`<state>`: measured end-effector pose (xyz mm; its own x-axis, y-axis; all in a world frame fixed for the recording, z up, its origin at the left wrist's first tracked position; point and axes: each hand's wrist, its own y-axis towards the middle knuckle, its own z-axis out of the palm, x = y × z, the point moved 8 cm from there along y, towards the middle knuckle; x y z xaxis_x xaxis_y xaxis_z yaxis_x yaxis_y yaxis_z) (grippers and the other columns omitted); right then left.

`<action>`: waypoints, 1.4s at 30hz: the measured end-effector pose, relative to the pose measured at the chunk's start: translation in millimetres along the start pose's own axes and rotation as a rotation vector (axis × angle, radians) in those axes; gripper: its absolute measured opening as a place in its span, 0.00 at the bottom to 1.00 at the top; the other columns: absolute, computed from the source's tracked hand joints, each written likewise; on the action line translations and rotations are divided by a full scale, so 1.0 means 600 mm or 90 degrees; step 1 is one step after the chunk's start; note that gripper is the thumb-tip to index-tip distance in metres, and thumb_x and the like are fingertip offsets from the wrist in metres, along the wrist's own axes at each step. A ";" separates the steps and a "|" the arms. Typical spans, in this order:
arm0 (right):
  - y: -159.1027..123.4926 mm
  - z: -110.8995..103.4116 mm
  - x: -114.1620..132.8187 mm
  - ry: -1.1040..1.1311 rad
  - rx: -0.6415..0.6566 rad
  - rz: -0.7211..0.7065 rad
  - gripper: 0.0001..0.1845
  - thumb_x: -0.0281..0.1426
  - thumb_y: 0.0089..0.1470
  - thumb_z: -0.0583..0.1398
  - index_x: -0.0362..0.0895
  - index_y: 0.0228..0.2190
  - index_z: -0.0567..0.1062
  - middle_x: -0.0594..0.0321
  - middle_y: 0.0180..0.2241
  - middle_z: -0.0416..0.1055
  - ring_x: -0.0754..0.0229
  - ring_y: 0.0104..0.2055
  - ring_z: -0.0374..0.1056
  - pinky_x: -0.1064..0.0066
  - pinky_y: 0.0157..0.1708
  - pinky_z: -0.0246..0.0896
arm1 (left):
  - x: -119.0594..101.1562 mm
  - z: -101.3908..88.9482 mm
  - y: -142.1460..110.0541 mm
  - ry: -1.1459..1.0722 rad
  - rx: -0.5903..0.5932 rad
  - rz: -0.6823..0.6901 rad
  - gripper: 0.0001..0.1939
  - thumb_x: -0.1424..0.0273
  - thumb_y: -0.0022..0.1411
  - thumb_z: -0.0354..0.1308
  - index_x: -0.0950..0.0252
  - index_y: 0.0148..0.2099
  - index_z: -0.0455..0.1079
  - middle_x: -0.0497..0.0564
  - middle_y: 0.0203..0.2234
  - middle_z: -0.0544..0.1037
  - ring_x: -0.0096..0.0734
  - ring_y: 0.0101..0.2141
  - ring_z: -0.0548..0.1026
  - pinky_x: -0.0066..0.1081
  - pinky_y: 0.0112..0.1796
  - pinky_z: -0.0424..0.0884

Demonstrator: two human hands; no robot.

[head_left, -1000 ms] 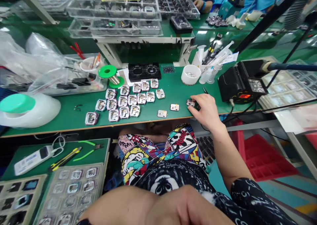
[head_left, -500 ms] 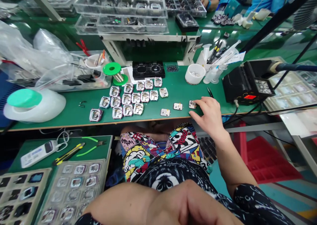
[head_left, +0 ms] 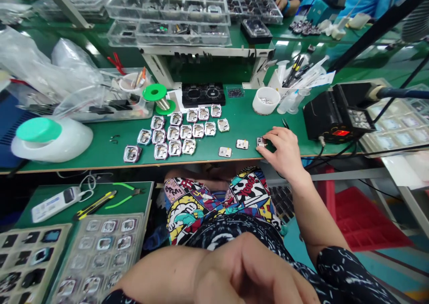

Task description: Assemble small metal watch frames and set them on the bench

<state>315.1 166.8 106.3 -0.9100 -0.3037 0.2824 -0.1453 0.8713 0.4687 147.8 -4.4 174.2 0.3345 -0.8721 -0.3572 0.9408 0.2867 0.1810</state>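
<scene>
My right hand (head_left: 283, 150) rests on the green bench near its front edge, fingertips touching a small square metal part (head_left: 261, 142). Two similar parts, one (head_left: 242, 144) and another (head_left: 225, 152), lie in a row to its left. Further left, several more of these parts (head_left: 177, 134) sit grouped in rows. My left hand (head_left: 248, 272) is close under the camera at the bottom, fingers curled, blurred, and nothing shows in it.
A black soldering station (head_left: 337, 112) stands right of my right hand, cables hanging off the bench edge. A white cup (head_left: 266, 100), a tool holder (head_left: 295, 78), a green solder spool (head_left: 157, 96) and a black fixture (head_left: 203, 94) stand behind. Part trays (head_left: 97, 255) lie lower left.
My right hand has stayed at the rightmost part, fingers shifting slightly on it. The view has drifted a little, and my left hand has come closer under the camera.
</scene>
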 end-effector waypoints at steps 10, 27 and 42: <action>-0.017 -0.009 0.026 -0.011 0.046 -0.049 0.28 0.45 0.62 0.69 0.45 0.57 0.75 0.48 0.56 0.76 0.37 0.64 0.67 0.45 0.63 0.60 | -0.027 -0.030 -0.003 0.058 0.014 0.127 0.15 0.62 0.53 0.73 0.64 0.25 0.72 0.51 0.25 0.74 0.31 0.28 0.74 0.30 0.35 0.71; -0.050 -0.005 0.041 -0.016 -0.014 -0.083 0.30 0.45 0.60 0.71 0.46 0.58 0.74 0.48 0.59 0.75 0.37 0.67 0.66 0.41 0.65 0.60 | -0.028 -0.092 -0.031 0.085 -0.155 0.132 0.08 0.70 0.56 0.72 0.68 0.31 0.78 0.54 0.28 0.75 0.30 0.28 0.72 0.29 0.30 0.66; -0.059 -0.006 0.026 0.055 -0.039 -0.031 0.06 0.36 0.66 0.66 0.50 0.43 0.82 0.57 0.51 0.81 0.44 0.62 0.73 0.44 0.61 0.65 | -0.053 -0.215 -0.066 0.403 -0.437 0.114 0.02 0.76 0.64 0.65 0.66 0.37 0.79 0.50 0.34 0.77 0.29 0.34 0.69 0.29 0.37 0.64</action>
<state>307.3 130.1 97.2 -0.8654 -0.3798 0.3270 -0.1631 0.8303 0.5328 106.9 63.0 60.2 0.2550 -0.4733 -0.8432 0.6329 0.7410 -0.2245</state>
